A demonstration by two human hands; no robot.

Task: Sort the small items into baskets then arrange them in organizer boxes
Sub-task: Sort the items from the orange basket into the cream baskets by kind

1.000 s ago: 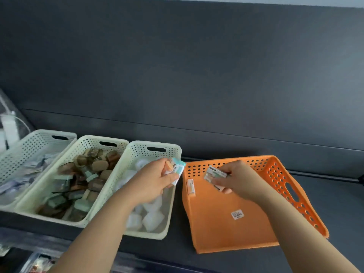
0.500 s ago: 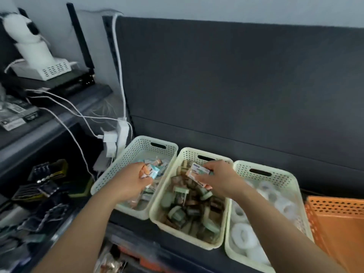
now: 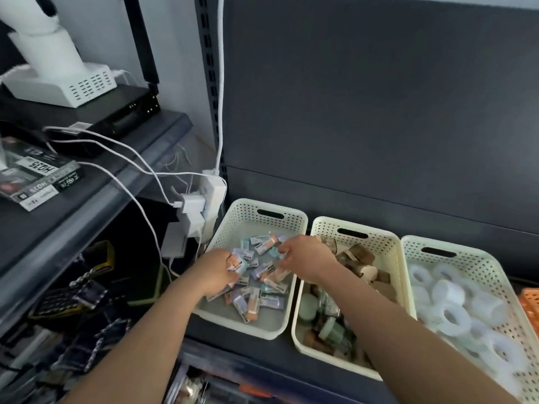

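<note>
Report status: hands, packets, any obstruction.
Left hand grips packets over left basket. Right hand in same basket, grip unclear. Nothing blocking the basket.

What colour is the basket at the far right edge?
It's an orange perforated plastic basket, shown best in head view.

The shelf [image 3: 239, 342] carries the left basket [image 3: 242, 217], middle basket [image 3: 379, 240] and right basket [image 3: 472, 260] side by side. An orange basket [image 3: 531, 301] sits rightmost.

Shop or stockroom: slotted dark upright [image 3: 208, 83] beyond the left hand [image 3: 216, 272], boxed goods [image 3: 38, 176] shelved to its left, basket [image 3: 233, 225] of small packets [image 3: 248, 300] beneath it.
</note>
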